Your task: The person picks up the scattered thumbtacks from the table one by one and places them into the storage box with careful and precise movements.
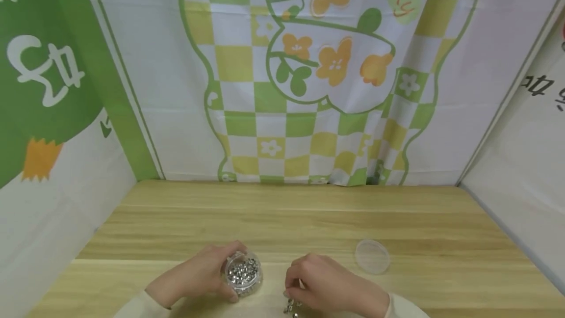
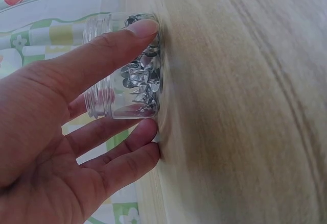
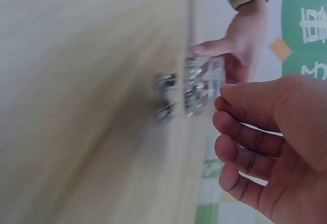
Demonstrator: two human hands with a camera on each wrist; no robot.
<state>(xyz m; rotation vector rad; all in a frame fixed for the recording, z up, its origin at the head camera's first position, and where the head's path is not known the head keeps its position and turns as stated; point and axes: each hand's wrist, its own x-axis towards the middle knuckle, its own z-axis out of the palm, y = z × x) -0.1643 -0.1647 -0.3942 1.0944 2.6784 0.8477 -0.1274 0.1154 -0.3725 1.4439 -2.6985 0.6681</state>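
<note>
Gripped by the left hand (image 1: 198, 271), the clear jar (image 1: 250, 289) stands upright on the tabletop (image 1: 282, 220), left of the right hand (image 1: 324, 281), which is nearer the loose tacks (image 1: 289, 305) just below it, thumb and forefinger together, any pinched tack impossible to tell.

A small curtained booth (image 1: 159, 63) surrounds a wood-grain counter (image 1: 273, 220), with flower-printed checked cloth (image 1: 304, 82) hanging along its back edge and lettered fabric panels (image 1: 57, 121) flanking its left and right edges; the wider premises cannot be identified.
</note>
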